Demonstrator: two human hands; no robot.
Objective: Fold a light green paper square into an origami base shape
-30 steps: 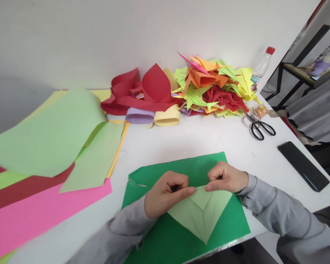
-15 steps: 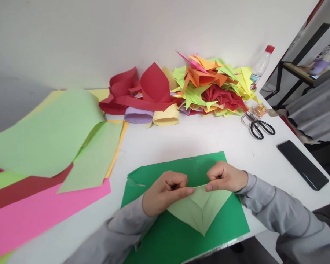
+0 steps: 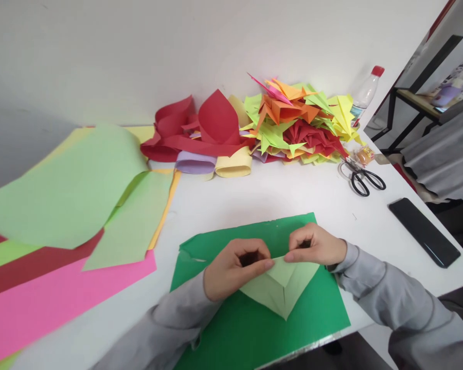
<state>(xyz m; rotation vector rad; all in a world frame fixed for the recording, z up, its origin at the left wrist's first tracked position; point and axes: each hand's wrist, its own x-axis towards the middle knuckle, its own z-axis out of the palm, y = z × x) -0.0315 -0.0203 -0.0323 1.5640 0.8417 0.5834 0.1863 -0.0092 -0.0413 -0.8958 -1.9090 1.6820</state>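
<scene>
A pale green sheet of folded paper (image 3: 284,288) lies over a dark green board (image 3: 254,334), its point facing me and a crease running up its middle. My left hand (image 3: 237,267) pinches the paper's far edge between thumb and fingers. Close beside it on the right, my right hand (image 3: 314,244) pinches the same edge, thumb on top. Only a small gap separates the two thumbs. Parts of the paper's upper left are hidden under my left hand.
Large coloured sheets (image 3: 61,190) cover the table's left side. Rolled red paper (image 3: 218,118) and a heap of folded paper shapes (image 3: 293,118) stand along the wall. To the right are black-handled scissors (image 3: 366,182), a black phone (image 3: 424,231) and a bottle (image 3: 366,95).
My hands have come slightly closer together along the paper's far edge. The paper's near point has shifted a little away from me.
</scene>
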